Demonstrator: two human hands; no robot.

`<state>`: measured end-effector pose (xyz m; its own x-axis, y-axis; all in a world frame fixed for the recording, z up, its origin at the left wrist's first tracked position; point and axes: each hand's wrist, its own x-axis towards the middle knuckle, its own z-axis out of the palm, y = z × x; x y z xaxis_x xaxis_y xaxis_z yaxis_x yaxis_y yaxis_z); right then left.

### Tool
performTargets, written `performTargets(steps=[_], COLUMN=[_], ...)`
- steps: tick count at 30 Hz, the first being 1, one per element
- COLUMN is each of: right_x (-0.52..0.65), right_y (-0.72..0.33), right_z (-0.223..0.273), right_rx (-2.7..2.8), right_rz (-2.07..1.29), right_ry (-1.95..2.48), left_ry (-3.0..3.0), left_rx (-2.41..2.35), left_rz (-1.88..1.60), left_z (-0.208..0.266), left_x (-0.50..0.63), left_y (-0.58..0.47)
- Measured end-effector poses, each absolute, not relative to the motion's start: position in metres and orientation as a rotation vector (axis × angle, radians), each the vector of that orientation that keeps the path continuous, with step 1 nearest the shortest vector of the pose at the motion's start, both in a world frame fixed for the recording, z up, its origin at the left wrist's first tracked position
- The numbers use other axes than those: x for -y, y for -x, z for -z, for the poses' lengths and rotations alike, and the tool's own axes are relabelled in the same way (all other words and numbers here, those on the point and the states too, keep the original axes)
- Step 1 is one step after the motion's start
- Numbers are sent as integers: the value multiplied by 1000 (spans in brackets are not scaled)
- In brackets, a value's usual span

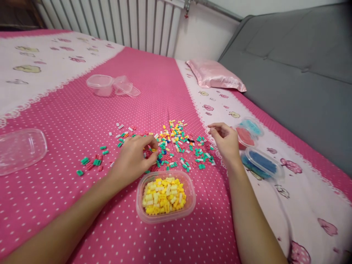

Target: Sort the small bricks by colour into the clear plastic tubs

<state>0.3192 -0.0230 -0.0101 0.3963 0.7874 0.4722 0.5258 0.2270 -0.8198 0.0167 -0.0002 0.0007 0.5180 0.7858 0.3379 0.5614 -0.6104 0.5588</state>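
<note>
Yellow and cream bricks lie heaped in a clear tub directly before you on the dotted pink bedsheet. Loose mixed-colour bricks are scattered just beyond it. Your left hand is over their near-left part, thumb and forefinger curled, a gap between; whether they grip a brick cannot be determined. Your right hand is beside their right edge, fingers nearly together, grip likewise undeterminable. Filled containers stand near your right wrist.
</note>
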Motion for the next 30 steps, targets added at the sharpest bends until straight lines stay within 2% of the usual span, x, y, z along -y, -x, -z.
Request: performTargets(steps=[7,14,18,23,30], right_x=[23,26,29,33,31], right_y=[-310,-302,-292,-266,-251], right_z=[11,9,9,11,17], right_rx=[1395,1543,1679,2106,2145], right_rz=[-337,-370,-369,-332,-144], right_ry=[1494,1539,1523,1560,1643], left_ry=[-2308,-2529,-2550,-2514,-2499], left_rx=[-615,-397,-494,-836,-1135], left_rz=[-606,-408,-502,-766,-773], left_z=[-33,-29,-27,-21,-9], left_x=[15,31,28,14,1], left_y=[-2,-9,-10,-10,-7])
